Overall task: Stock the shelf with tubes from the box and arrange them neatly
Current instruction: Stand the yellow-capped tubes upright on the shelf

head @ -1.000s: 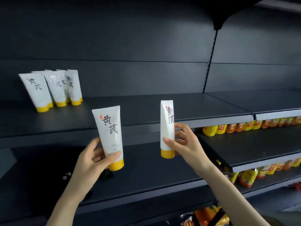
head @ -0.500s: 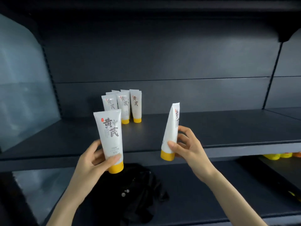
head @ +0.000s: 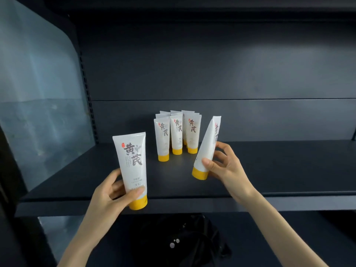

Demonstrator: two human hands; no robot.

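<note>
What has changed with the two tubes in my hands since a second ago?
The right hand has carried the right-hand tube in over the shelf, just right of the standing tubes. It has tipped the tube from upright to leaning, with the top to the right. The left hand has also come nearer the shelf. Both grips are unchanged, the left-hand tube is still upright, and nothing has been let go.

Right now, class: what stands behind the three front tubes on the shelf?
More white tubes; only their crimped tops show. The front tubes cover their bodies, so their number is unclear.
</note>
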